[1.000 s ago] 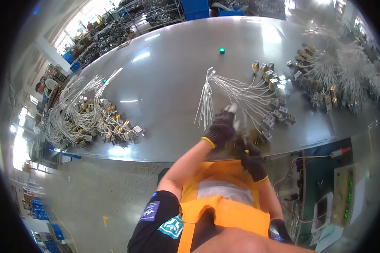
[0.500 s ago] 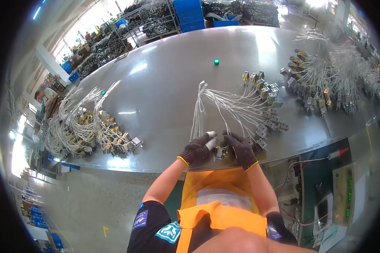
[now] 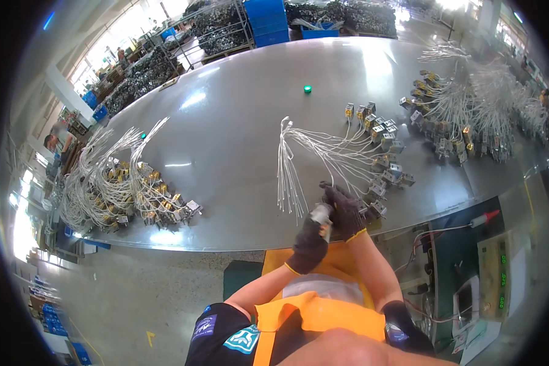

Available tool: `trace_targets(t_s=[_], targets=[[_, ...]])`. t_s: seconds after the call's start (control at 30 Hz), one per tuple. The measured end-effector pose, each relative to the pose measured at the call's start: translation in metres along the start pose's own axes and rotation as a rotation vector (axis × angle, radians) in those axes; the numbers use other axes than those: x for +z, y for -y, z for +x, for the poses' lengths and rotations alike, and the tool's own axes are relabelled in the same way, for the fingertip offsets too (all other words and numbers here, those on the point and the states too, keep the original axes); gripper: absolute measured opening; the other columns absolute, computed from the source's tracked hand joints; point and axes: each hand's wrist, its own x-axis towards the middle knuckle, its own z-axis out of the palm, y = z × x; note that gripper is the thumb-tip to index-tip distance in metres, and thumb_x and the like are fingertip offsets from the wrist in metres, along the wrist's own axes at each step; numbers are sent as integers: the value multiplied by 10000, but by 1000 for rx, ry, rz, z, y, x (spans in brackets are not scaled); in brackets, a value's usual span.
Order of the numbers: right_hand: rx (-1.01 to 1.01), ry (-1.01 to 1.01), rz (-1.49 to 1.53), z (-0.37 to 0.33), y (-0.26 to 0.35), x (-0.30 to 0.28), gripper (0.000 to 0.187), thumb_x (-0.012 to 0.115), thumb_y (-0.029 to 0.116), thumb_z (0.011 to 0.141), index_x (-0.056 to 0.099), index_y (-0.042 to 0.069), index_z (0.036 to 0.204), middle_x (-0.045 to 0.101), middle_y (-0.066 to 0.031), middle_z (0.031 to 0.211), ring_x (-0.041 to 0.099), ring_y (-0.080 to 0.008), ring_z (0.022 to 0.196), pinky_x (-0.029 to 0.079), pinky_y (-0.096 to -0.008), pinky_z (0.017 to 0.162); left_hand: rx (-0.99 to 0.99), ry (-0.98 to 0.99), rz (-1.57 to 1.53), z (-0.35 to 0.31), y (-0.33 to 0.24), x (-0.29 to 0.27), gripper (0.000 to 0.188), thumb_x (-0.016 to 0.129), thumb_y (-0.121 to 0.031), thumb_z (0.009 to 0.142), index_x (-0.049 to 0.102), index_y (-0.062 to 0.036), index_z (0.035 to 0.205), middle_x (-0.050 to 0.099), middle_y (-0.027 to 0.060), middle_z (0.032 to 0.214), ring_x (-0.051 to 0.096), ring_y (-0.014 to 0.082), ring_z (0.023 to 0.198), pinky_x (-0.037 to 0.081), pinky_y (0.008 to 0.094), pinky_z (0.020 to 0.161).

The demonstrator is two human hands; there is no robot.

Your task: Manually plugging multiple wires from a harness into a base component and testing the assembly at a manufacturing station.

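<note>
Head view, lower centre: left hand (image 3: 309, 245) and right hand (image 3: 344, 211) pinch a small metal component (image 3: 319, 215) at the table edge (image 3: 238, 241); likely light and rigid, with limp white leads (image 3: 323, 155), best held by its body.

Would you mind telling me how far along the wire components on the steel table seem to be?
Two heaps, left pile and far-right pile, look stacked aside. The left hand and right hand hold one small component together. The middle row lies spread out, apparently unfinished.

Two gloved hands (image 3: 326, 229), three wire bundles (image 3: 341, 152)
</note>
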Motion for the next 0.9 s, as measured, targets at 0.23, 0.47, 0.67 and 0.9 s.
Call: trace_targets(t_s=[0.23,0.47,0.67,0.9], targets=[[-72,-40,-161,-14,11,-11,390,637,230,856,611,99,1222,660,-132,1051,645,-168,897,531,-287,730,346,238,168,13,21,-21,769,751,-104,824,322,-47,1459,429,175,1416,432,297,1317,386,408,1065],[696,183,376,-54,-1,-60,315,634,233,913,645,81,1188,660,-4,951,557,-43,733,465,-218,610,-486,420,-395,37,38,-21,682,772,-79,797,415,-59,1378,523,75,1227,539,146,1085,480,317,937],[454,12,264,-38,-20,-78,452,631,267,924,572,87,1335,685,-58,1025,609,-99,871,494,-264,774,-336,242,-441,46,23,-4,535,777,-165,797,497,-58,1240,608,40,995,597,164,892,508,324,833],[608,227,282,-28,15,-88,448,539,285,988,510,100,1394,706,-59,1015,624,-100,883,498,-246,746,-48,23,326,40,21,20,500,833,-268,741,564,-54,1105,626,59,874,593,126,760,504,314,711]])
